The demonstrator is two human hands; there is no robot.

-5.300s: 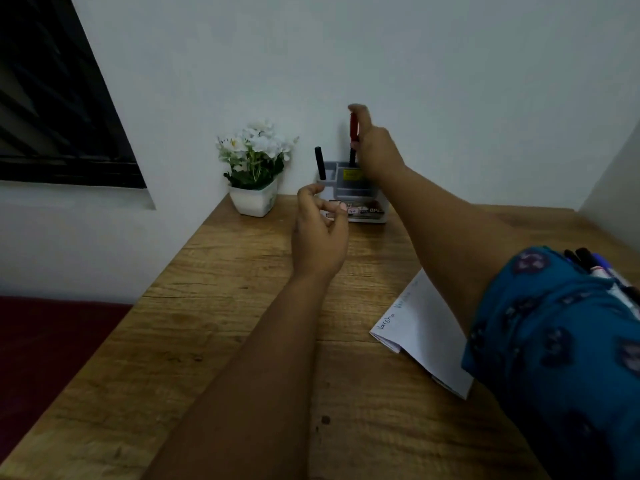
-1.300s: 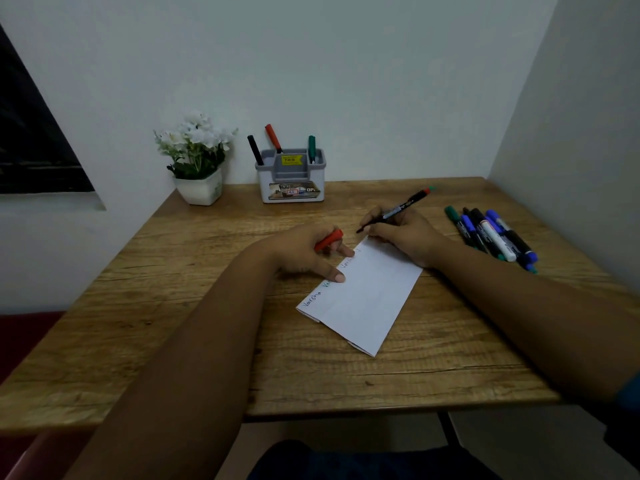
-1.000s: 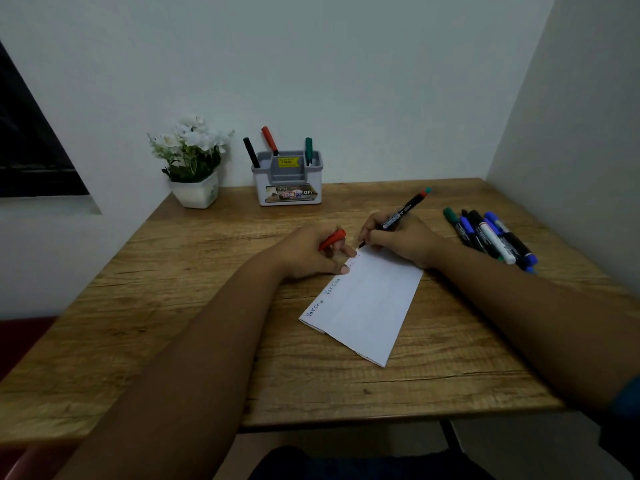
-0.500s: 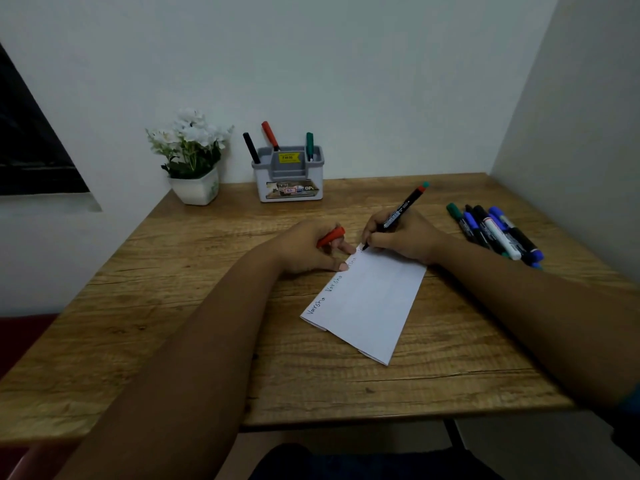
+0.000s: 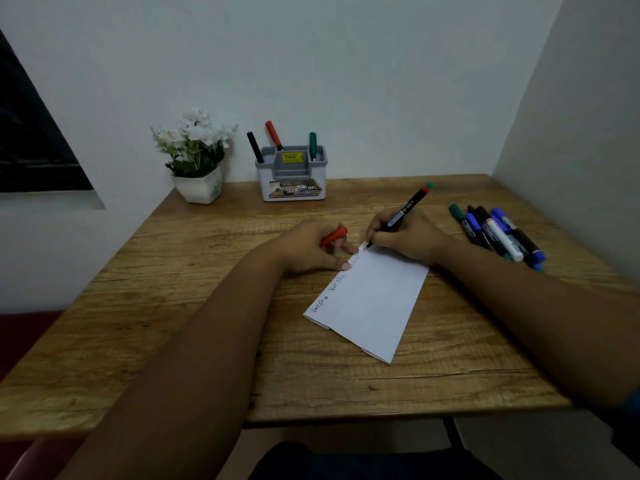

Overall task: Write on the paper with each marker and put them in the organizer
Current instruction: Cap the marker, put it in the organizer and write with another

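Marker [image 5: 401, 213] tip on paper [image 5: 372, 299], newest word behind right hand [image 5: 405, 239].

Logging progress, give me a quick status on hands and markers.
Right hand writing with black-barrelled marker on folded white paper. Left hand holds red cap, fingertips on paper. Nothing in the way.

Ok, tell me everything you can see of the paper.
The paper is a white sheet, apparently folded, with layered edges showing at its near end. It lies flat on the wooden table, set at an angle. Handwritten words run along its left edge. The left hand, which holds a red cap, presses fingertips on that edge, and the right hand rests on the far end, with its marker tip on the sheet.
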